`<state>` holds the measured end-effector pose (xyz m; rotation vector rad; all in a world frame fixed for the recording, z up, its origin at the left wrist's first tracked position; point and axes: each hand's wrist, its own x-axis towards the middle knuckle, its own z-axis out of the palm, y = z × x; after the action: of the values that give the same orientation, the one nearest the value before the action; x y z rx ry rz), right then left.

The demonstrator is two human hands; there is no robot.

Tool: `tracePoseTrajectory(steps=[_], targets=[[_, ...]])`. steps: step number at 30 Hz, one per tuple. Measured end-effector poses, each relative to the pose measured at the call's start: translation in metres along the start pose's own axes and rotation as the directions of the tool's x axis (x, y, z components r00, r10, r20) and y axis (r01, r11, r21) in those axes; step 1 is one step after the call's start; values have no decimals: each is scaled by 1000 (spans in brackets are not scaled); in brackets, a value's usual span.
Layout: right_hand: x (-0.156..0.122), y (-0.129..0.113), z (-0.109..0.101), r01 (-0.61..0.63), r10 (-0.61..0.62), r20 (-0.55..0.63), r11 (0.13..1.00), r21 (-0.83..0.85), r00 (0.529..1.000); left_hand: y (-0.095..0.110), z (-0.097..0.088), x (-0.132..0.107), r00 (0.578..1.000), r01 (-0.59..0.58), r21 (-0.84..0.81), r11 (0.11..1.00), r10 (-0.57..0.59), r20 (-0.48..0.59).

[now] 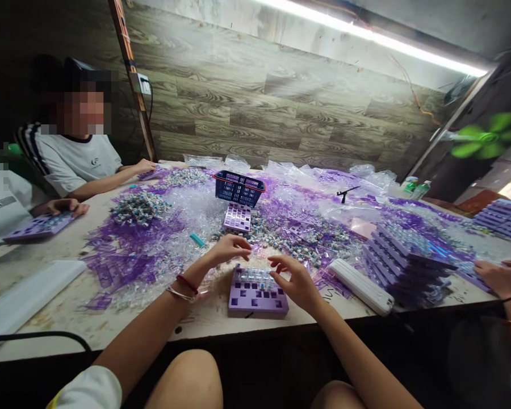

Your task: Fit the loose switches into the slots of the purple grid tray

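Note:
A purple foam-like tray [255, 304] with square holes lies on the table in front of me. Clear plastic pieces [251, 275] fill its upper rows, with a few small blue-white parts among them; several lower holes are bare. Just above the tray's far left edge hovers my left hand [230, 250], its fingers loosely bent and apart, with nothing visible in them. My right hand [297, 284] is over the tray's right side, thumb and fingers curved and apart, fingertips near the clear pieces. Whether its fingertips touch them I cannot tell.
Beyond the tray lie loose blue-white parts [276, 238], a second purple tray [237, 218] and a dark blue basket [239, 188]. Purple strips [119, 270] spread leftward. To the right are a white bar-shaped case [361, 287] and stacked trays [402, 267]. Co-workers sit on both sides.

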<state>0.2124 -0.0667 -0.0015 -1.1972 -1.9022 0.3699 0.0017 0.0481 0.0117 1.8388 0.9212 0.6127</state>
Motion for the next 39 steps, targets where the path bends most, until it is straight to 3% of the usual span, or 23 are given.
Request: tracePoseTrajectory(steps=[2,5,10,14,20,28,39], targets=[[1,-3,0,40,-40,-7,999,-11,999,7,18,-4,995,-28,-172,985,43,86],[2,-10,0,80,-80,1,996,-37,997,11,37,-10,973,-52,-303,952,117,201],[3,-13,1,89,-88,34,995,-34,996,7,47,-11,961,-77,-346,935,162,223],[1,-9,2,83,-82,37,996,-33,996,4,44,-8,954,-124,-272,954,190,233],[-2,-2,4,109,-107,107,994,-16,989,3,36,-4,973,-217,-11,976,217,83],[-4,2,7,167,-162,133,986,-26,978,4,36,-6,934,-287,126,950,248,255],[-5,6,6,224,-216,121,973,-56,969,6,34,-9,889,-390,233,891,298,348]])
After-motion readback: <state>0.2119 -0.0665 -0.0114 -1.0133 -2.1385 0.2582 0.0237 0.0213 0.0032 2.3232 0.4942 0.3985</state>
